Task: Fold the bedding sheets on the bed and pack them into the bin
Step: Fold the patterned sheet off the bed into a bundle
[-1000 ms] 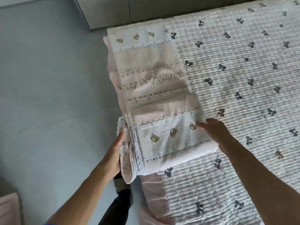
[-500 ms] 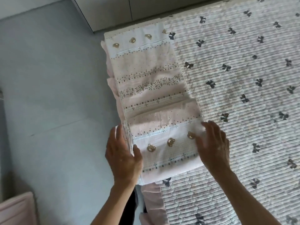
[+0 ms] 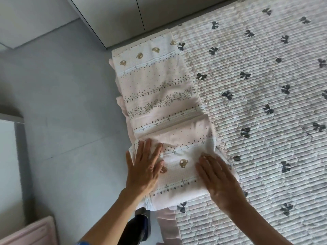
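A: Both hands are down flat. The left hand lies palm-down on the near left part of the folded sheet, fingers straight and spread, gripping nothing.

B: And the right hand matches it on the near right part, fingers straight and together, pressing the cloth without curling round it.

A: Where's the sheet lying?

B: Along the left edge of the bed, as a long narrow strip. Its near end is doubled back over itself, and that doubled part is what both hands press on.

A: Any writing on it, a label, a brand?

B: None I can read. Just print: small brown bear heads, rows of dots and little hearts, a band of leaves across the middle. 4 bears show at the far end; 1 shows clear between the hands, and a 2nd peeks out by the left thumb.

A: The bed cover?

B: Ribbed white quilting scattered with dark bows. A pink frill hangs off the near left side, under the sheet's end.

A: Any bin in sight?

B: I can't tell. A pink edge pokes in at the bottom left corner on the grey floor, and what it belongs to isn't clear. White cupboard doors stand beyond the bed.
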Demonstrator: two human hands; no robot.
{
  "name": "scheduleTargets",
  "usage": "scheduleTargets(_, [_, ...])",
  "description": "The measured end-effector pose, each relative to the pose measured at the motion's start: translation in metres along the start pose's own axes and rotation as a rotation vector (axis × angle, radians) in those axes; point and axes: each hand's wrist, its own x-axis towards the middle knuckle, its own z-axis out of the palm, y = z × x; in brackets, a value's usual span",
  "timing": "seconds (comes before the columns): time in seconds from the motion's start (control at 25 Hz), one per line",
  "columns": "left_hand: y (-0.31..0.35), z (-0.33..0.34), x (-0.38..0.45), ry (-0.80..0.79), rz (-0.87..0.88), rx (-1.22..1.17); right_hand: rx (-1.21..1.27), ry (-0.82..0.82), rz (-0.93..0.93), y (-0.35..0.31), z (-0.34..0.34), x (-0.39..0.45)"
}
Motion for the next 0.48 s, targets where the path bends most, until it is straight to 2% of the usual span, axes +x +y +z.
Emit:
scheduleTargets(0.04, [-0.001,-0.004,0.004,-0.010,0.012,-0.012,0.012,-0.060,0.010,0.002,-0.010,0.012])
scheduleTargets(0.12, [-0.004,-0.015,0.012,0.001,0.042,-0.080,0.155,-0.315,0.027,0.005,-0.051,0.048])
scheduleTargets(0.2, [-0.013,-0.036,0.026,0.017,0.073,-0.263,0.225,-0.573,0.066,0.004,-0.105,0.092])
scheduleTargets(0.24, [-0.020,-0.053,0.037,-0.035,0.049,-0.393,0.238,-0.646,0.075,0.006,-0.130,0.116])
scheduleTargets(0.32, [-0.040,-0.088,0.069,-0.297,-0.037,-0.652,0.282,-0.721,0.142,0.012,-0.176,0.171])
scheduleTargets(0.4, [-0.064,-0.109,0.099,-0.516,-0.124,-0.894,0.267,-0.787,0.195,0.027,-0.193,0.228])
scheduleTargets(0.48, [-0.089,-0.124,0.123,-0.605,-0.227,-1.209,0.254,-0.828,0.220,0.040,-0.198,0.299])
